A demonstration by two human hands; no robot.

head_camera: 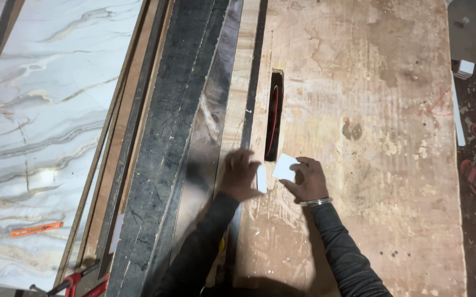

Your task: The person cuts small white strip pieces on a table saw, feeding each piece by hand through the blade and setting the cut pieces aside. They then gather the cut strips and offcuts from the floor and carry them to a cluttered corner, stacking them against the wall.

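Hands press two small white pieces flat on the wooden table (370, 110): left hand (239, 175) on the thin white strip (261, 179), right hand (308, 179) pinching the white square (284, 166). Just past them, a red saw blade (273, 118) sits in its slot. Dark boards (177, 137) lean at the left.

The saw blade (274, 115) is sitting in a slot near the middle of the counter (370, 82). Just toward the near edge from the slot, the right hand (308, 180) is holding a small flat piece (284, 166), and the left hand (240, 175) is lying just left of it, touching a narrower offcut (261, 179). Long strips (177, 132) are running along the counter's left edge. Beyond them a large slab (45, 110) is lying, with a utility knife (36, 229) on it near its near edge. Clamps (78, 283) are sitting at the near left corner.
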